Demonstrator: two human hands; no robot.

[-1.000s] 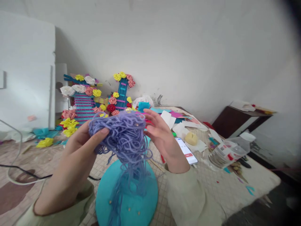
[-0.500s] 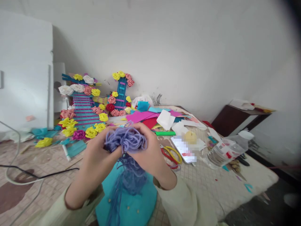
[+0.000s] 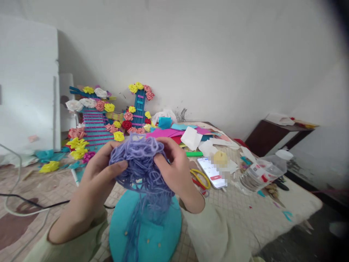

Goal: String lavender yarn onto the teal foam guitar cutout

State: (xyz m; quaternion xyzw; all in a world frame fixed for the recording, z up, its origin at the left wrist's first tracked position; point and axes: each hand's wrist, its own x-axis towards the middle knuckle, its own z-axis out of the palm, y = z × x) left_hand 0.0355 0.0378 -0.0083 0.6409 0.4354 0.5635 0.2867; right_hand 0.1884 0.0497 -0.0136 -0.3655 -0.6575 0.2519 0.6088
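A loose tangle of purple yarn (image 3: pixel 137 160) is held up between my two hands. My left hand (image 3: pixel 100 174) grips its left side, thumb pressed on the front strands. On the right side, my right hand (image 3: pixel 176 169) closes round the bundle with thumb in front. Below hangs more yarn, and trailing strands reach down to a round turquoise board (image 3: pixel 120 225). A few small pale dots show on the board near its front. The fingers behind the yarn are partly hidden.
Two blue woven pieces with paper flowers (image 3: pixel 96 127) lean at the back left. Coloured paper (image 3: pixel 166 133), a phone (image 3: pixel 211 173), red-and-yellow-handled scissors (image 3: pixel 201 178) and a plastic bottle (image 3: pixel 261 173) lie to the right. A black cable (image 3: pixel 29 202) crosses the left side.
My hands have moved apart, the left one going left, and the yarn bundle is spread wider and looser. Both hands still hold it above the turquoise board.
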